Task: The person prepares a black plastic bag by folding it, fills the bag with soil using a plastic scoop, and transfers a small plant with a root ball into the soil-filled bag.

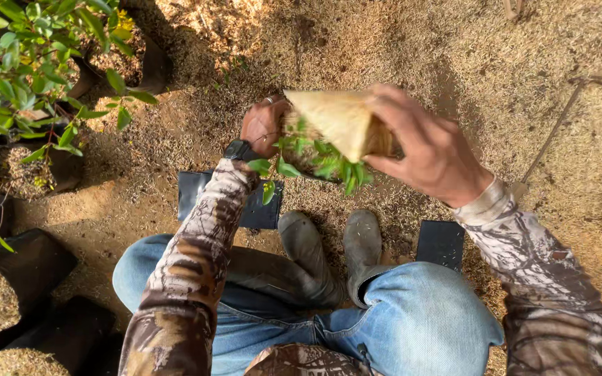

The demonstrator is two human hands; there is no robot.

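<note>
Your sleeves (189, 278) wear a camouflage pattern of brown, tan and pale grey branches, and the same print shows on the cap brim (301, 361) at the bottom edge. Your jeans (412, 320) are faded blue, your 2 boots (332, 254) a dull grey-brown. The watch (240, 150) on your left wrist is black. The wedge (339, 120) between your hands is pale cream-yellow, with bright green leaves (315, 161) below it. 2 flat black bags (259, 205) lie on golden-tan husk ground (510, 56). The grow bags (33, 268) at the left are black, topped with straw-coloured husk and green foliage (22, 63).
</note>
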